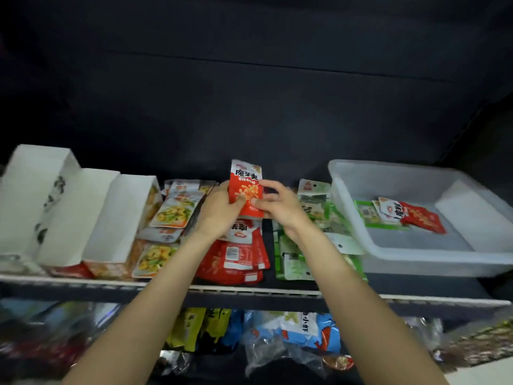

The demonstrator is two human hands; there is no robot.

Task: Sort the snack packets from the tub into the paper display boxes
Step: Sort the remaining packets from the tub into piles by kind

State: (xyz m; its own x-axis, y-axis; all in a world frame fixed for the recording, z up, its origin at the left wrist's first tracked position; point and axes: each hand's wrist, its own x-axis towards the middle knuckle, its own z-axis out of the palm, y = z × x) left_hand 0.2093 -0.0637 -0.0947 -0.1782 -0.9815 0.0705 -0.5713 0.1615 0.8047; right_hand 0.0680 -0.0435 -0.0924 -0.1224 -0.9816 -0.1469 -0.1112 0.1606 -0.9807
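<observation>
A red snack packet [245,187] stands upright above the shelf, held between both hands. My left hand [219,209] grips its lower left side, and my right hand [274,204] pinches its lower right edge. Below them lies a pile of red packets [236,259]. Yellow-and-white packets [169,215] lie to the left, green packets [294,262] to the right. The translucent tub [410,257] at the right holds a few red, white and green packets [402,215]. White paper display boxes [69,209] stand at the left.
The shelf's front edge [249,290] runs across below the piles. A lower shelf holds blue, yellow and clear bagged snacks [291,332]. A dark panel fills the back.
</observation>
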